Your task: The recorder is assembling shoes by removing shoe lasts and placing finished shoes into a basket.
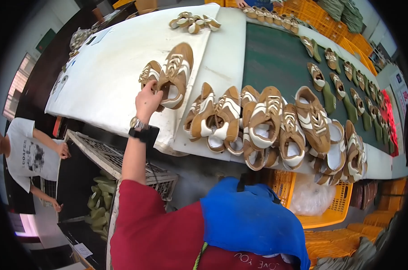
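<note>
My left hand [148, 102] is closed on the collar and heel of a tan sneaker [177, 67] with white stripes and laces, its toe pointing away from me. Just left of that shoe, partly covered by my hand, is a second tan sneaker [150, 72]. A dark watch-like band [143, 131] sits on my left wrist. Both shoes are over the white-covered table [109, 81]; whether the held one touches it, I cannot tell. To the right, a heap of matching sneakers [267, 112] crowds the near table edge. My right hand is nowhere in view.
A green belt [276, 58] carries more sneakers and green shoe lasts [329, 99]. Yellow crates [323, 218] stand below the right side. At left are a bin of green lasts [100, 202] and a person [31, 148]. Another small shoe pile [194, 22] lies farther back.
</note>
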Motion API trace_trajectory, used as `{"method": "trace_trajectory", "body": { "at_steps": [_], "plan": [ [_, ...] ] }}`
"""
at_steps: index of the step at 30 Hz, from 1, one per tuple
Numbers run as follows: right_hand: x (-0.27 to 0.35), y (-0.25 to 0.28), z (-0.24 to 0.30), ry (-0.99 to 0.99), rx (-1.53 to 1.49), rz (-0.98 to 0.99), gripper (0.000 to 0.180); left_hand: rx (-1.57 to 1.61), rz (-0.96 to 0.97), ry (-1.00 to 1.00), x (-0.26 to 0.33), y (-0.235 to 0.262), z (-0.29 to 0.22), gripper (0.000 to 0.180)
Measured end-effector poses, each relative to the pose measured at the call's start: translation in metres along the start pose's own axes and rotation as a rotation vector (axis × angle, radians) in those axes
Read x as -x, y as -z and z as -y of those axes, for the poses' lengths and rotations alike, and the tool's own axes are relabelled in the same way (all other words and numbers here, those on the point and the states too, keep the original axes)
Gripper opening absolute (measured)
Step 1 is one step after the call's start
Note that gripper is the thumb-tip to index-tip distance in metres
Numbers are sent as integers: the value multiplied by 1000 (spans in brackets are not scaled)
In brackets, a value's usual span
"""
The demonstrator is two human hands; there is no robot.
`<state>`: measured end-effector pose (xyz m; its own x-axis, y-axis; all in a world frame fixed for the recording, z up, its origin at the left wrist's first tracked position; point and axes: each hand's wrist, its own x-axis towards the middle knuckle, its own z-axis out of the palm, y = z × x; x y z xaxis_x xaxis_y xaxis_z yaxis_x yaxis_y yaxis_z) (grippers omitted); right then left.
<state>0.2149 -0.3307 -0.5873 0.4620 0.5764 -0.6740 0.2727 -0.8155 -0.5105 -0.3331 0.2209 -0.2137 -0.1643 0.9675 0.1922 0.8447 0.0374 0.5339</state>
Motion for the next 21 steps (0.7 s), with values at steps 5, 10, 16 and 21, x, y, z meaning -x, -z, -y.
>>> {"method": "trace_trajectory", "body": {
  "at_steps": [5,10,16,21],
  "plan": [
    [6,1,16,53,-28,21,21,24,157,-302,66,-15,-87,41],
    [65,11,122,-72,-198,21,19,-58,396,-527,101,-62,-112,43],
    [83,-7,58,194,144,55,25,-70,371,-436,100,-69,-112,51],
    [102,-12,65,-241,-123,102,20,-89,267,-413,101,-47,-98,46]
  ]
}}
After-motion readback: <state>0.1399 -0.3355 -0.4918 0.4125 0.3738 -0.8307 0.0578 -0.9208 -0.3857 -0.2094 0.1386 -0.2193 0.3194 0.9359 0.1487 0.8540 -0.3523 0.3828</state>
